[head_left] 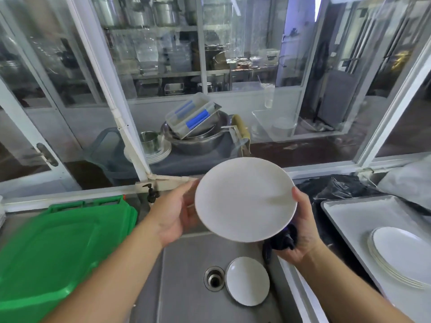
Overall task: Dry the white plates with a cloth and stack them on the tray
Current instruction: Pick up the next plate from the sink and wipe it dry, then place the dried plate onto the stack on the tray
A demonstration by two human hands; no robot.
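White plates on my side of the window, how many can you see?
At least 6: one plate held up by both hands over the sink, one small plate lying in the sink by the drain, and a stack of about four on the tray; exact stack count unclear.

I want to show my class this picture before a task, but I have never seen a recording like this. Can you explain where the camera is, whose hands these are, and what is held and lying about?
There is one picture, taken by a wide-angle camera worn on a person's head, looking down at their own hands. No machine is involved. The left hand and right hand hold a white plate by its edges above a metal sink. The right hand also grips a dark cloth. A smaller plate lies in the sink beside the drain. On the right, a tray carries a stack of plates. A green lid lies on the left.
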